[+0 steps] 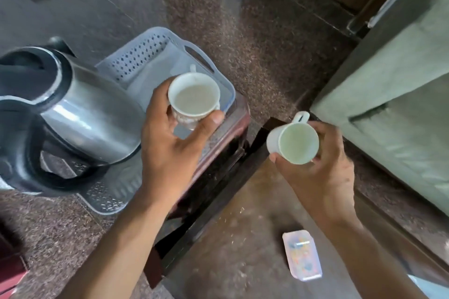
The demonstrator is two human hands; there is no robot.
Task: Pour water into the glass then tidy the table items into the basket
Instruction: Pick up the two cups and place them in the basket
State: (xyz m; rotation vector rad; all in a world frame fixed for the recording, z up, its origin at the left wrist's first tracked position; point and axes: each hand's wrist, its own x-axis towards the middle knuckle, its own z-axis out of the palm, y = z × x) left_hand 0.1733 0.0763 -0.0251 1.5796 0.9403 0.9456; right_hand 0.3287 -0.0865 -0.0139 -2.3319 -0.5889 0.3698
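My left hand [170, 143] grips a white patterned cup [194, 98] by its side, holding it upright over the right part of the pale blue perforated basket [136, 56]. A steel electric kettle [73, 109] with a black handle lies inside the basket at the left. My right hand [323, 165] holds a plain white mug [294, 143], tilted toward me with its handle pointing away, above the far corner of the dark wooden table [243, 238]. Both cups look empty.
A small pastel packet [302, 255] lies on the table near its right side. The basket rests on a reddish-brown stool [233, 128] over a speckled stone floor. A grey-green cushioned seat [401, 104] stands to the right.
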